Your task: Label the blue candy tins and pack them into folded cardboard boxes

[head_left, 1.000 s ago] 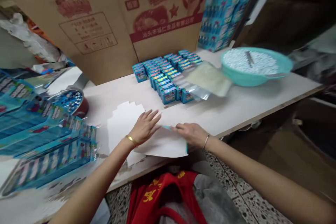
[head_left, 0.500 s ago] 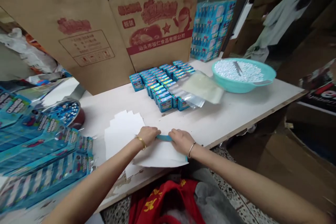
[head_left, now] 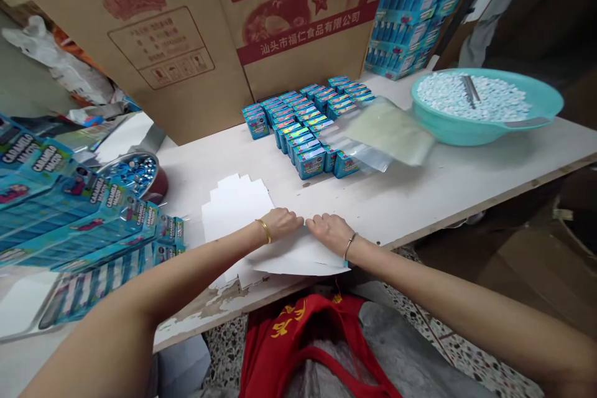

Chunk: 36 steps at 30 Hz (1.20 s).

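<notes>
A white card sheet (head_left: 298,255), with a bit of blue print at its right edge, lies at the front edge of the table under both hands. My left hand (head_left: 281,224) is closed on its far edge, fingers curled. Close beside it, my right hand (head_left: 329,233) grips the same edge, knuckles up. Both thumbs are hidden. Left of the sheet, and partly beneath it, white card pieces with stepped edges (head_left: 233,202) lie fanned out.
Small blue boxes (head_left: 310,163) stand in rows, with clear plastic bags (head_left: 387,130) beside them. A turquoise basin (head_left: 485,132) holds pale pellets and metal tongs (head_left: 470,92). Display boxes (head_left: 93,224) and a bowl of blue wrapped pieces (head_left: 161,185) stand left. Large cartons (head_left: 186,99) stand behind.
My hands have come closer together along the sheet's far edge. The blue strip that showed between them is now out of sight. The camera view has shifted downward.
</notes>
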Available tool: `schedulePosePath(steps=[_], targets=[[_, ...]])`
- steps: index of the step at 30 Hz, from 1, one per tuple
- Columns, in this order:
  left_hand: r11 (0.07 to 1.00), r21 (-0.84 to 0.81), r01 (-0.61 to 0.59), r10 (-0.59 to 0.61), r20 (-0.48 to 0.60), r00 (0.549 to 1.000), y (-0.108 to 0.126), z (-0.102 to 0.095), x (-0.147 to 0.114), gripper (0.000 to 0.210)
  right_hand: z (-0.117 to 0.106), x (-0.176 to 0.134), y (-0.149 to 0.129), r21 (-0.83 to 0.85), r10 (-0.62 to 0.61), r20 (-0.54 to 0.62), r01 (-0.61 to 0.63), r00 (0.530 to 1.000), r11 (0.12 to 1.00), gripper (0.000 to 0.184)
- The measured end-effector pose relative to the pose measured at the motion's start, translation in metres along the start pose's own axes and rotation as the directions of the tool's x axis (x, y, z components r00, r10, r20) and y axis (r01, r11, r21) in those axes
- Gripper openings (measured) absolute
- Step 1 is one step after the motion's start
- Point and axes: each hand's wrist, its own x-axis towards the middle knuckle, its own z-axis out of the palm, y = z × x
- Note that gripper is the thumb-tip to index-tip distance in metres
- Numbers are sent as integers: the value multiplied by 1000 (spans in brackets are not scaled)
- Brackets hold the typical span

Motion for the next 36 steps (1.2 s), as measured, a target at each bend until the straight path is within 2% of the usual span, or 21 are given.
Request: schedulePosePath(steps=[5, 9, 11, 14, 16, 17, 19, 21, 23, 25, 26, 28, 30, 32, 34, 36], targets=[[1000, 12, 29, -29, 10, 1000, 2, 6, 0, 26, -1, -4, 5, -21, -58, -17, 57, 998, 998, 28], [998, -16, 57, -57, 11, 998, -3, -4, -9, 29, -7, -1, 20, -61, -94, -53, 90, 994, 994, 27], [997, -67, 38, -43, -84, 996, -3, -11, -22, 30, -10, 3, 35, -78, -87, -64, 82, 994, 994, 28], [975, -198, -103, 52, -246, 968, 8, -15, -47, 55, -10, 10, 61, -82, -76, -51, 71, 996, 994, 30], [943, -287, -167, 99, -238, 966, 18, -12, -57, 42, -8, 15, 76, -51, -74, -37, 72, 997, 996, 32], [931, -327, -162, 92, -217, 972, 22, -10, -58, 31, -7, 17, 83, -16, -70, -30, 70, 997, 997, 33], [908, -408, -94, 21, -179, 984, 24, -6, -53, 23, -9, 19, 91, 114, -56, -29, 59, 998, 992, 31], [851, -525, -26, -61, -148, 987, 18, -4, -41, 18, -15, 13, 92, 292, -21, -120, 56, 993, 955, 33], [763, -646, 10, -97, -100, 990, 8, -3, -27, 14, -20, 0, 83, 407, 29, -308, 105, 951, 907, 40], [694, -720, 23, -106, -71, 992, -1, -2, -17, 11, -18, -19, 66, 371, 38, -479, 163, 877, 914, 40], [687, -726, 19, -113, -82, 990, -3, 0, -14, 9, -13, -28, 56, 301, 10, -515, 170, 857, 938, 39], [755, -654, -41, -112, -190, 975, -3, 4, -14, 12, 5, -43, 38, 168, -16, -529, 124, 848, 978, 31], [880, -460, -122, -57, -357, 932, 5, 10, -19, 24, 27, -51, 26, 82, -17, -565, 76, 825, 994, 29], [961, -244, -129, 8, -443, 896, 16, 16, -25, 35, 44, -52, 22, 33, -24, -597, 54, 802, 998, 31], [988, -145, -62, -4, -415, 910, 27, 21, -27, 30, 53, -50, 22, 10, -24, -586, 37, 810, 999, 30], [986, -169, 3, -62, -347, 936, 34, 25, -26, 17, 54, -48, 25, 19, 1, -540, 11, 841, 1000, 25]])
